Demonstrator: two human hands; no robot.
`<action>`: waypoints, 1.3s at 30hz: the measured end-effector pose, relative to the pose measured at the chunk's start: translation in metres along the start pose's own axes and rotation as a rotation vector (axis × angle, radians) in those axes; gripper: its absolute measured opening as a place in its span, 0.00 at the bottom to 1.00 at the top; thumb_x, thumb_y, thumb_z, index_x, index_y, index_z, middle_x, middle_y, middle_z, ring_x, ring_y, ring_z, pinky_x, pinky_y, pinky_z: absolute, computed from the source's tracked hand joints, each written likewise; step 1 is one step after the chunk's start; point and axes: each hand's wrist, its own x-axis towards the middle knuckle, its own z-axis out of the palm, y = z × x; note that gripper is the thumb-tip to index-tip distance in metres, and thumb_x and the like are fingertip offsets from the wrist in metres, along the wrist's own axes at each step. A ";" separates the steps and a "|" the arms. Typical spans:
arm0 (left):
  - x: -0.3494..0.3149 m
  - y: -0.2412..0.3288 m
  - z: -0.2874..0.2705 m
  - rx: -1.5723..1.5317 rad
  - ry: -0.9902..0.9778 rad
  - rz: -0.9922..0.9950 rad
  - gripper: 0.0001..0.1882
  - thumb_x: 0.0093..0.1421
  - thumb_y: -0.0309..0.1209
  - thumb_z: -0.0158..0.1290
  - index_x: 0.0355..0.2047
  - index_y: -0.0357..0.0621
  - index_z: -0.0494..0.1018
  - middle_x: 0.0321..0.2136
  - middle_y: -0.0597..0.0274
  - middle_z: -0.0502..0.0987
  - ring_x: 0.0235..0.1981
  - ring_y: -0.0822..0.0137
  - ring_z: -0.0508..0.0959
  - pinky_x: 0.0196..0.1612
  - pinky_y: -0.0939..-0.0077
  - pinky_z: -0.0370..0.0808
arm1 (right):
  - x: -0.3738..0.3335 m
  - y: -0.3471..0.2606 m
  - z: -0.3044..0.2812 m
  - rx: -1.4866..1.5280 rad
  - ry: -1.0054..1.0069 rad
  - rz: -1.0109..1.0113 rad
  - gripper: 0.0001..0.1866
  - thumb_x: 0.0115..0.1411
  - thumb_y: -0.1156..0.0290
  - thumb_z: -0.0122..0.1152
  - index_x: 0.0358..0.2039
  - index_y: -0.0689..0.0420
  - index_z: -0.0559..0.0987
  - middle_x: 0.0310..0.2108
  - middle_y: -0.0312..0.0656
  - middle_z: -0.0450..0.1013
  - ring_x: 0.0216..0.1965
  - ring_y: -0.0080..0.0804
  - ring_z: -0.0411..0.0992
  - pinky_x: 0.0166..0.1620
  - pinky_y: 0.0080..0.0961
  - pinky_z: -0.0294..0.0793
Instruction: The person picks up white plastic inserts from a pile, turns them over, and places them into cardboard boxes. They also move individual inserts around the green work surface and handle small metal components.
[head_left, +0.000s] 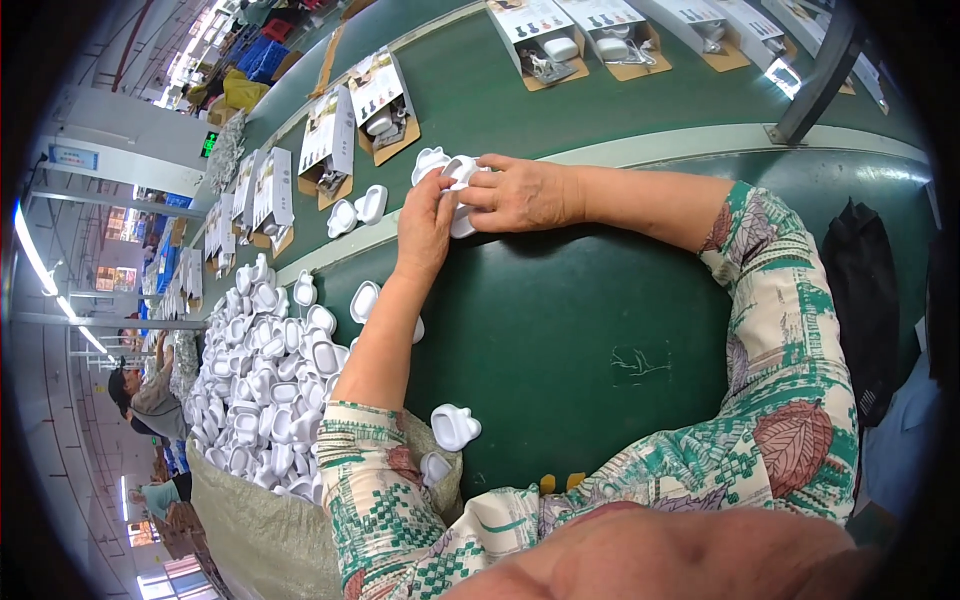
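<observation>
My left hand [425, 225] and my right hand [525, 193] meet at the rim between the dark green worktop and the line beyond it. Between them is a small white plastic shell [459, 170], shaped like a shallow tray with a rounded outline. Fingers of both hands close on it, the left from the near left, the right from its right side. Another white shell [430, 160] lies just beyond the left fingertips. Under the right fingers part of a further white shell [462, 222] shows. My hands cover much of these pieces.
A heap of white shells [265, 400] spills from a woven sack [260, 510] on my left. Loose shells [455, 427] lie near my left forearm. Open printed boxes [328, 140] with white devices and cables line the green belt [450, 80]. A metal post [815, 80] stands far right.
</observation>
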 end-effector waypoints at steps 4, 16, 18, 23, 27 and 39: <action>0.004 -0.019 -0.016 -0.100 -0.047 -0.008 0.09 0.60 0.31 0.48 0.34 0.38 0.74 0.42 0.55 0.76 0.43 0.55 0.73 0.48 0.68 0.68 | 0.002 0.001 -0.011 0.070 0.032 0.034 0.06 0.50 0.69 0.54 0.28 0.55 0.72 0.35 0.41 0.68 0.38 0.35 0.69 0.49 0.38 0.68; -0.012 0.004 -0.037 0.368 -0.062 0.392 0.13 0.48 0.30 0.60 0.34 0.43 0.72 0.40 0.55 0.74 0.42 0.52 0.72 0.45 0.62 0.69 | -0.089 0.109 -0.058 -0.782 -0.174 0.873 0.07 0.51 0.74 0.52 0.32 0.57 0.74 0.33 0.41 0.69 0.40 0.38 0.70 0.38 0.32 0.72; -0.014 0.011 -0.038 0.427 -0.103 0.463 0.15 0.47 0.33 0.60 0.36 0.44 0.72 0.45 0.55 0.71 0.46 0.52 0.70 0.49 0.60 0.67 | -0.095 0.126 -0.060 -0.818 -0.179 0.931 0.07 0.51 0.75 0.51 0.32 0.57 0.74 0.34 0.41 0.70 0.39 0.40 0.70 0.39 0.35 0.72; -0.031 0.019 -0.048 0.504 -0.147 0.520 0.22 0.44 0.28 0.63 0.39 0.42 0.69 0.51 0.54 0.67 0.52 0.50 0.67 0.52 0.58 0.65 | -0.050 0.099 -0.054 -0.842 -0.078 1.035 0.05 0.48 0.72 0.54 0.27 0.56 0.76 0.32 0.45 0.70 0.37 0.44 0.70 0.41 0.41 0.68; -0.029 0.014 -0.048 0.532 -0.076 0.514 0.20 0.42 0.27 0.62 0.37 0.42 0.69 0.49 0.53 0.68 0.51 0.50 0.68 0.53 0.59 0.64 | -0.019 0.065 -0.024 -0.426 -0.080 0.630 0.07 0.49 0.76 0.53 0.31 0.58 0.74 0.35 0.42 0.69 0.39 0.41 0.69 0.40 0.34 0.71; 0.053 -0.026 -0.092 0.704 0.161 0.379 0.14 0.44 0.28 0.62 0.31 0.39 0.75 0.42 0.54 0.73 0.46 0.52 0.70 0.46 0.62 0.69 | 0.006 0.035 -0.005 -0.122 -0.138 0.608 0.03 0.52 0.74 0.52 0.29 0.57 0.71 0.33 0.42 0.69 0.40 0.41 0.69 0.38 0.35 0.70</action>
